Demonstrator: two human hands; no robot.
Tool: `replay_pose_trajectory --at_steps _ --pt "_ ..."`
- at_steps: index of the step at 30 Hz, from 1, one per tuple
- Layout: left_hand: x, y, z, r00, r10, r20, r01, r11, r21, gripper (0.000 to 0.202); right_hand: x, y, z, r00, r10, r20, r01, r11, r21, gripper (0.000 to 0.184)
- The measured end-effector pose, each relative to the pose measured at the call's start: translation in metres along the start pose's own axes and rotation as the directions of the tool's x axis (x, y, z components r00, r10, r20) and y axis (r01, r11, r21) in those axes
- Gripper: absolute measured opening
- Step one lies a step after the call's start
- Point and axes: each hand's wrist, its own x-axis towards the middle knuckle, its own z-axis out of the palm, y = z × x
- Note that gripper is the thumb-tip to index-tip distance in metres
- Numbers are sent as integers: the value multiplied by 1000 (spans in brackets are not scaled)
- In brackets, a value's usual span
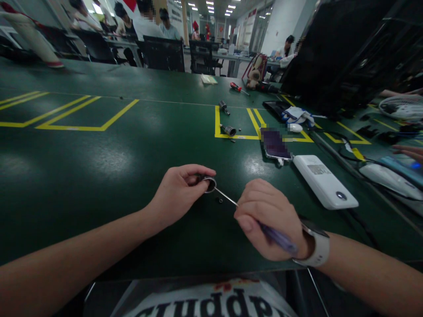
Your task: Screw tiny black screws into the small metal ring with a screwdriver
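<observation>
My left hand [180,191] pinches a small round metal part [209,184] on the green table [99,176]. My right hand [267,220] is closed round a purple-handled screwdriver [279,237]; its thin shaft [226,197] runs up-left and its tip meets the metal part. A tiny dark screw or nut [220,200] lies on the table just under the shaft. A white watch [317,248] is on my right wrist.
A phone [275,144] and a white power bank [324,181] lie right of my hands. Further back are two small metal cylinders [228,130], a red screwdriver [238,88], gloves [297,115] and cables. Another person's fingers [410,152] show at far right. People sit at distant desks.
</observation>
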Motion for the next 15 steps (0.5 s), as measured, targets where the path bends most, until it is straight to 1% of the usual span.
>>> replay_pose_trajectory --at_steps 1,2,3,4,5,6,7,8,9,11,15 --pt "1 1 -1 1000 -7 -8 7 1000 -8 22 0 2 -1 991 123 -52 -117 987 108 24" --pt "2 1 -1 1000 -15 -15 15 1000 -22 23 -1 6 -2 959 272 -79 -249 942 224 28" --pt "3 2 -2 999 -25 -20 24 999 -40 24 -1 10 -2 902 423 -84 -374 863 339 32" --pt "3 2 -3 999 -34 -27 32 998 -60 24 -1 15 -2 836 548 -44 -473 758 449 35" --pt "4 3 -3 999 -42 -33 39 996 -80 24 -1 21 -1 762 647 23 -557 637 532 35" --pt "4 3 -4 998 -48 -38 44 994 -100 25 -1 26 1 692 718 77 -614 530 585 36" --pt "4 3 -4 998 -54 -40 49 992 -118 25 -1 31 2 639 761 116 -645 447 620 36" --pt "4 3 -5 997 -59 -42 53 989 -135 26 -1 34 3 598 789 143 -664 387 640 36" --pt "4 4 -5 997 -65 -40 58 987 -152 26 -1 37 4 574 804 156 -672 353 651 36" --pt "3 4 -6 997 -75 -31 68 981 -179 27 -2 39 5 562 810 169 -676 332 658 35" --pt "4 5 -7 996 -88 -19 82 974 -209 29 -6 38 8 592 785 185 -682 365 634 36"
